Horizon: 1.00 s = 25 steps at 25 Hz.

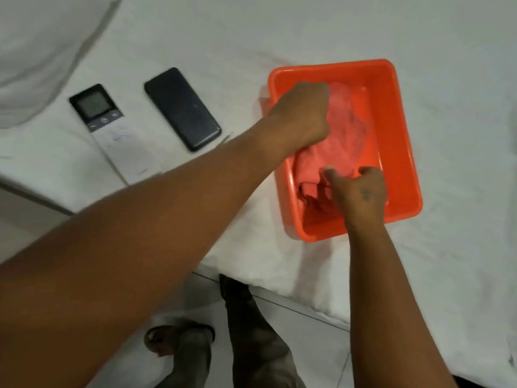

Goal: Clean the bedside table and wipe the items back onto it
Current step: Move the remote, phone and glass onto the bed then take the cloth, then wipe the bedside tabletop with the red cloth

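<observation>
An orange plastic basin (402, 141) sits on the white bed, and a pink cloth (341, 141) lies bunched inside it. My left hand (303, 114) reaches into the far side of the basin, its fingers closed on the cloth's upper part. At the basin's near side my right hand (359, 189) pinches the cloth's lower edge. To the left on the sheet lie a dark phone (183, 107), face down, and a white remote control (112, 130) with a small display.
The white bed sheet (461, 247) spreads around the basin, with a pillow (42, 51) at the far left. The bed edge runs diagonally below my arms. My legs and sandalled feet (179, 337) stand on a pale tiled floor.
</observation>
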Motion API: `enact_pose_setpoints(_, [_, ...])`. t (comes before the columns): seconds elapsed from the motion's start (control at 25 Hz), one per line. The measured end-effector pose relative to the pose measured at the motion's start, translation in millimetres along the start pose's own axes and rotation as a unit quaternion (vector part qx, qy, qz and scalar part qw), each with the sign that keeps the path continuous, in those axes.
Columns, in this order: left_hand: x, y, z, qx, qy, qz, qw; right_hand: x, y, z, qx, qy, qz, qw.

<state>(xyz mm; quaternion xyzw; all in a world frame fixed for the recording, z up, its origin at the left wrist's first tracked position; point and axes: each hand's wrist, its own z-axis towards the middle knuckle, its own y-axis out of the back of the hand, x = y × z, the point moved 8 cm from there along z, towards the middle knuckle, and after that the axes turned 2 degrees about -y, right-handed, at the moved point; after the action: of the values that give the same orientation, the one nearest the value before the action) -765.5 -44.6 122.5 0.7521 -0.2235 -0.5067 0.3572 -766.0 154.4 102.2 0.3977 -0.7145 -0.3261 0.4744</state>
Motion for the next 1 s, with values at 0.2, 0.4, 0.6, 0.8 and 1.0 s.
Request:
enact_pose_setpoints(0.2, [2.3, -35.6, 39.7, -0.022, 0.132, -0.045, 0.99, -23.6, -37.4, 32.3, 0.073, -0.099, 0.039, 0.992])
enact_pose_setpoints(0.4, [-7.2, -21.2, 24.0, -0.033, 0.109, -0.098, 0.989, -6.0, -30.3, 19.0, 0.119, -0.086, 0.227, 0.963])
enact_pose_setpoints(0.6, [23.1, 89.1, -69.5, -0.174, 0.071, -0.369, 0.91, 70.4, 14.7, -66.3, 0.174, 0.144, 0.325, 0.918])
enact_pose_setpoints(0.8, [157.5, 140.7, -249.9, -0.318, 0.136, -0.539, 0.768, 117.6, -52.2, -216.5, 0.379, 0.247, 0.209, 0.867])
enact_pose_setpoints(1.0, [330.0, 55.9, -425.3, -0.388, 0.387, -0.5, 0.671, 85.8, -214.7, -338.8, 0.511, 0.256, -0.002, 0.82])
